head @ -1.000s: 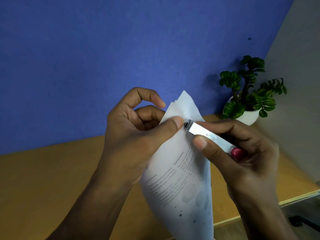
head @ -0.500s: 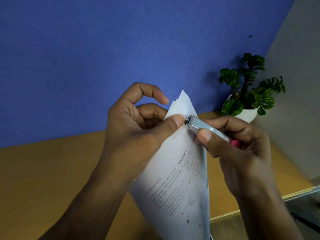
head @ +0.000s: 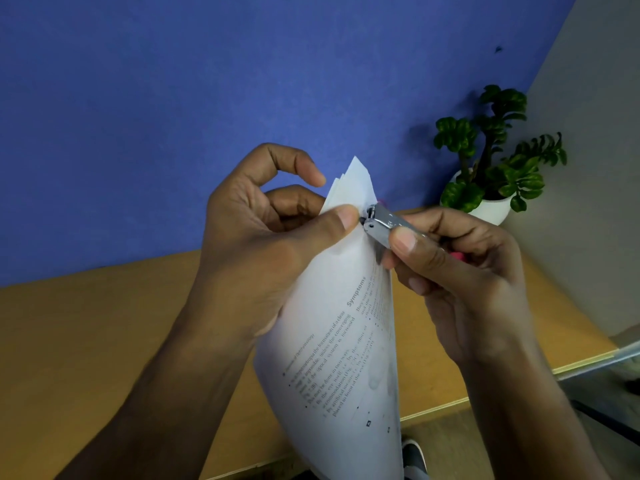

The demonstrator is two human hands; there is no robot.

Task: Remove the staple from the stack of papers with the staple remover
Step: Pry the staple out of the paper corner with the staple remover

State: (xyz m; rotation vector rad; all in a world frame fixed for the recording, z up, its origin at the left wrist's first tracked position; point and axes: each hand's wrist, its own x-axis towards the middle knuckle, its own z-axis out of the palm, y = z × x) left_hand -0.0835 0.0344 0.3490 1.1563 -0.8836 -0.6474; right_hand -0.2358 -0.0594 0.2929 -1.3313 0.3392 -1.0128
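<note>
A stack of printed white papers (head: 346, 341) is held up in the air in front of me, its top corner fanned. My left hand (head: 263, 244) pinches the stack near that corner, thumb on the front sheet. My right hand (head: 460, 271) grips a metal staple remover (head: 384, 221) with a pink end. The tool's tip touches the paper right beside my left thumb. The staple itself is too small to make out.
A wooden desk (head: 104, 334) lies below the hands, its front edge running at the lower right. A small green plant in a white pot (head: 491, 202) stands at the desk's back right, against the blue wall. A shoe shows near the bottom edge.
The staple remover has tilted and rolled at the paper corner, its tip staying by my left thumb. My right hand shifted its grip closer to the tip. The papers rose slightly.
</note>
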